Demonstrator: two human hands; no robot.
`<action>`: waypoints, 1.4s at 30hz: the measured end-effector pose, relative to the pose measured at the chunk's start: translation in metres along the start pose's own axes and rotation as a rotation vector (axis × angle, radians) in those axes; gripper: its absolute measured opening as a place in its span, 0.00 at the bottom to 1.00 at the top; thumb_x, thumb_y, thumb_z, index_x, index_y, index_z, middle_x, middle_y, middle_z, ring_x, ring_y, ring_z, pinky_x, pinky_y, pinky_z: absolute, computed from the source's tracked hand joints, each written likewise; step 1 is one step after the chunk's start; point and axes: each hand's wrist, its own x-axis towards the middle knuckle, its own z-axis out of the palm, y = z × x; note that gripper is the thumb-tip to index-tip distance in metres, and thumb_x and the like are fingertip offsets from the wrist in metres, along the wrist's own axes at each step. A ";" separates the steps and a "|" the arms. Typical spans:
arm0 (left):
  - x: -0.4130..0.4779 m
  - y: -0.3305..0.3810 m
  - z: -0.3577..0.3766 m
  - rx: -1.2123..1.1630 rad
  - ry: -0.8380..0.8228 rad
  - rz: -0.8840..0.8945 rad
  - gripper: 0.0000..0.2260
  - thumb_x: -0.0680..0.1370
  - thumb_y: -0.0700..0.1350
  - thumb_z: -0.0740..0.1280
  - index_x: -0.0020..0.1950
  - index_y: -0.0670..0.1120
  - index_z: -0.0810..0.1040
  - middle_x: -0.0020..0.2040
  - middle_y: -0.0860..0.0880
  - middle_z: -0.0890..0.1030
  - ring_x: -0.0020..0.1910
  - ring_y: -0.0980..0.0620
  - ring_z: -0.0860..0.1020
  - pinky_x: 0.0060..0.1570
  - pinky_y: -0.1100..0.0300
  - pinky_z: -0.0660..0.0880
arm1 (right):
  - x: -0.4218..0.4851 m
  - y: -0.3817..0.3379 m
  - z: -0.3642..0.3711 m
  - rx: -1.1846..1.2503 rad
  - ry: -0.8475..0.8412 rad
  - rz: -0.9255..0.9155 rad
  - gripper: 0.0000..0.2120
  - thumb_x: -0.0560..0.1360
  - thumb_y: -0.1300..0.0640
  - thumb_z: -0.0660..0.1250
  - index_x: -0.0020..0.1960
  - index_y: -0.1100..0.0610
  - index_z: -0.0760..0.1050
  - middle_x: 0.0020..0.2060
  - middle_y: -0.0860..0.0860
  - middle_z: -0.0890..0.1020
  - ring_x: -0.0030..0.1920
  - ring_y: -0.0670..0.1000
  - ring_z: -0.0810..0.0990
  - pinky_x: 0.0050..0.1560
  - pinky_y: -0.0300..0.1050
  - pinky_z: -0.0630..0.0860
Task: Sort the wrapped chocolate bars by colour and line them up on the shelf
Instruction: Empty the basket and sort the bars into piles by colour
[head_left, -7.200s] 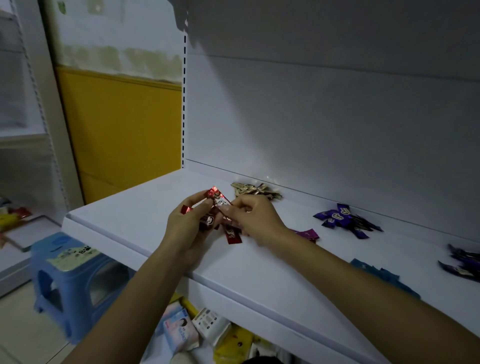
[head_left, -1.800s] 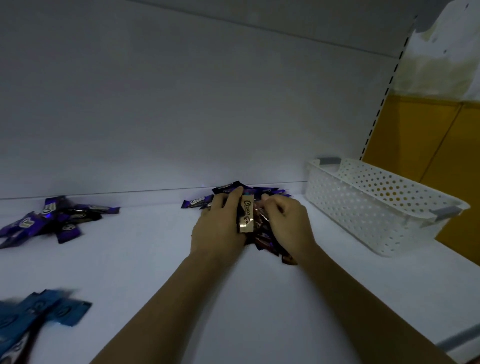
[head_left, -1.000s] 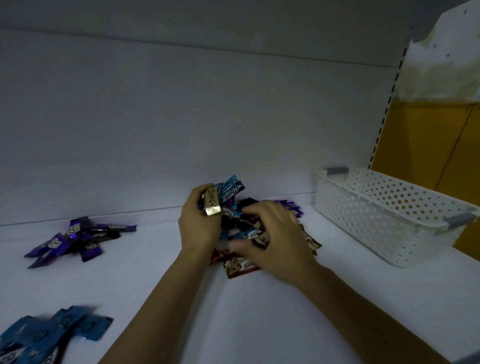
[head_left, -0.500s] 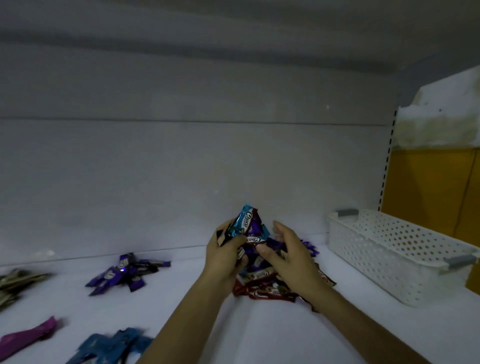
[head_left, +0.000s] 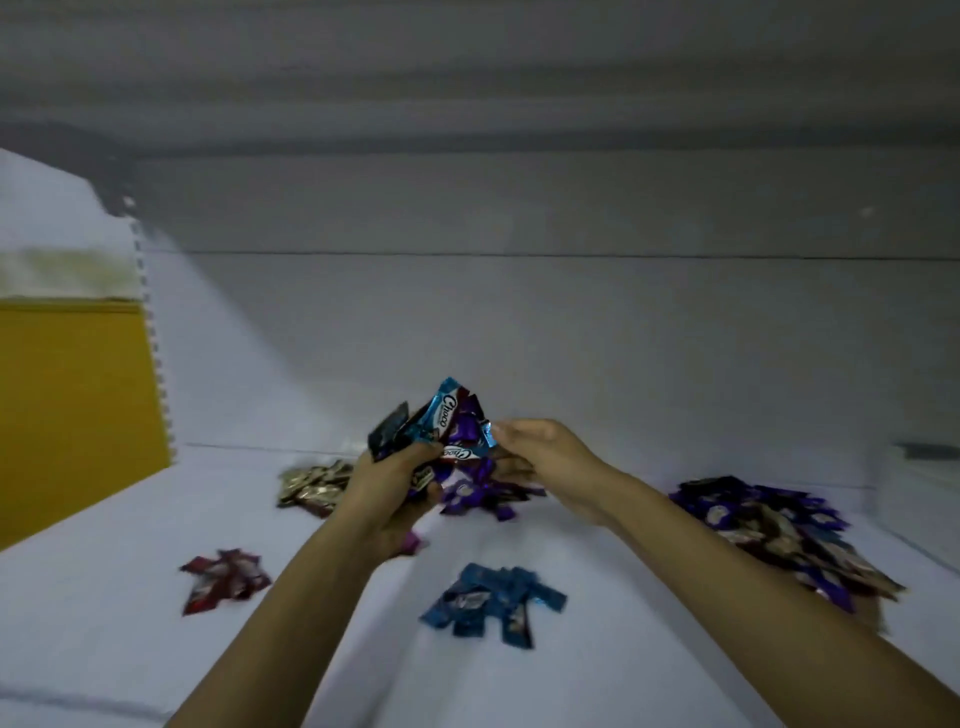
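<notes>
Looked maybe halfway through, at a guess. Had four small colour piles down on the shelf (head_left: 130, 649) already: gold pile (head_left: 311, 486) left of centre at the back, red pile (head_left: 223, 577) lower left, blue pile (head_left: 493, 603) just below centre, purple pile (head_left: 483, 493) right behind the hands. Also spotted one pink bar (head_left: 412, 541) poking out under the left wrist.

Gripped a fan of mixed bars, the bunch (head_left: 447, 421), in the left hand (head_left: 384, 488), raised mid-frame above the purple pile, with blue and purple wrappers on top. Had the right hand (head_left: 550, 457) up against that bunch, fingertips at a blue wrapper edge. Couldn't tell if pinching or just touching, too blurry.

Plenty left to do though: a big mixed heap (head_left: 779, 530) at the right, clearly unsorted, well apart from the small piles. No lining up done yet either, just loose clumps, so probably neat rows to come once the sorting's finished.
</notes>
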 end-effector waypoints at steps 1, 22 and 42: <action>-0.005 0.004 -0.015 -0.003 0.020 0.003 0.09 0.75 0.32 0.67 0.52 0.41 0.77 0.35 0.44 0.83 0.32 0.51 0.80 0.23 0.65 0.71 | 0.004 0.000 0.015 -0.033 0.013 -0.009 0.07 0.78 0.56 0.64 0.48 0.55 0.80 0.40 0.50 0.82 0.38 0.45 0.79 0.44 0.35 0.78; -0.025 -0.046 -0.081 -0.128 0.116 -0.081 0.12 0.74 0.33 0.68 0.57 0.42 0.76 0.41 0.45 0.85 0.33 0.53 0.82 0.22 0.64 0.72 | -0.025 0.086 0.009 -0.645 0.097 -0.040 0.11 0.76 0.55 0.64 0.44 0.60 0.81 0.44 0.51 0.81 0.47 0.49 0.78 0.53 0.45 0.73; -0.034 -0.045 -0.072 -0.181 0.250 -0.041 0.12 0.74 0.33 0.69 0.55 0.44 0.77 0.40 0.46 0.85 0.34 0.53 0.81 0.23 0.65 0.73 | 0.072 0.067 0.012 -0.520 -0.028 0.020 0.10 0.74 0.50 0.70 0.44 0.57 0.82 0.37 0.52 0.84 0.38 0.51 0.80 0.39 0.38 0.78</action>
